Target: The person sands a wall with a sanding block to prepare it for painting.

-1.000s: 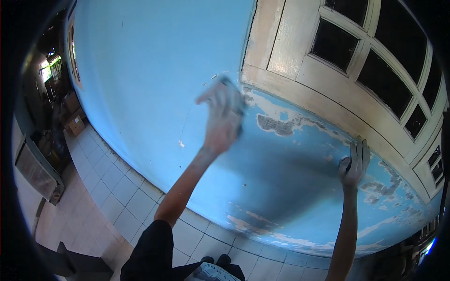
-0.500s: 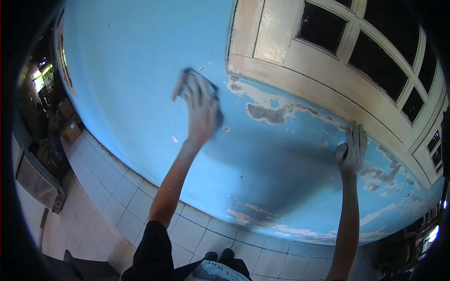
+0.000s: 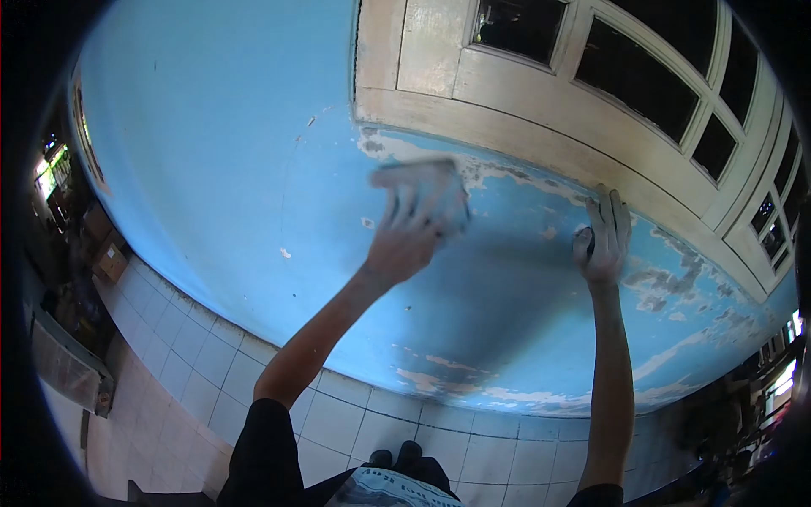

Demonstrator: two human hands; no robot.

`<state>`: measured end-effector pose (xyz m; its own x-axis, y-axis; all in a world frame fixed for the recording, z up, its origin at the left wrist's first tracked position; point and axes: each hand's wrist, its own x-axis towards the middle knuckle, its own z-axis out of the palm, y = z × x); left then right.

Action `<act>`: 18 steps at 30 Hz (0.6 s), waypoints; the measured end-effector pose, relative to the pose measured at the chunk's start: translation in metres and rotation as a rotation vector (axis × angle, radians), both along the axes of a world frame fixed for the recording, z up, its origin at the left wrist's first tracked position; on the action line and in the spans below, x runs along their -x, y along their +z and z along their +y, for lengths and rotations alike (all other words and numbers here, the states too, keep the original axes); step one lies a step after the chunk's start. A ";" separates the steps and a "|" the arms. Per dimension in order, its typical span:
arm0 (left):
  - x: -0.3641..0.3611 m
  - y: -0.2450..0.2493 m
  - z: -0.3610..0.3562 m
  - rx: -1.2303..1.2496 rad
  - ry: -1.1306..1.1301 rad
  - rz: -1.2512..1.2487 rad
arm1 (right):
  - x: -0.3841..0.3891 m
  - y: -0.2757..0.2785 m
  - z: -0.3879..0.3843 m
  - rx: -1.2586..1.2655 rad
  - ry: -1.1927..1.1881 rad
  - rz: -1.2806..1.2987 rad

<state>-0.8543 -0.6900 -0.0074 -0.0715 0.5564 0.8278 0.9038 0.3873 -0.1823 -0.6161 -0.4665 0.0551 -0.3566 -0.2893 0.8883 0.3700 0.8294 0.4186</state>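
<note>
Now the left hand presses a flat pad to the blue wall, just under the lower rail of the cream window frame. Pad and fingertips are motion-blurred.

Change noted: half a second ago the pad sat left of the frame's bottom corner, on sound blue paint. It now sits right of that corner, on the flaked band where paint has come off. A second ago it was close under the corner. So the pad travels side to side along the wall below the frame.

Left fingers: spread across the back of the pad, gripping it against the wall.

Right hand: unchanged, laid flat on the wall near the frame, well apart from the pad. Its fingers are straight and held together. A small dark thing shows at the thumb; cannot tell what it is, nor whether the thumb pins it.

Judgement: rubbing is mid-stroke, and the worked zone is the peeling strip under the frame. More flaking shows lower down and further right, untouched at present. White floor tiles lie below.
</note>
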 end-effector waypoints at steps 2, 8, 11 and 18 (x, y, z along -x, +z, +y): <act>-0.002 -0.010 0.007 0.133 -0.149 0.111 | -0.001 0.001 -0.002 0.007 0.000 -0.009; -0.016 0.054 0.010 -0.272 -0.109 -0.092 | -0.002 0.001 -0.001 0.029 -0.001 -0.017; -0.037 0.016 0.010 0.079 -0.069 -0.033 | -0.002 0.000 -0.002 0.025 0.019 -0.023; 0.025 0.033 -0.021 -0.468 -0.070 -0.270 | -0.003 -0.001 0.001 0.024 -0.008 -0.033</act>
<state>-0.8795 -0.7109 0.0259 -0.2918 0.1438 0.9456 0.9212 0.3084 0.2374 -0.6127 -0.4655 0.0545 -0.3878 -0.2647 0.8829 0.3631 0.8366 0.4103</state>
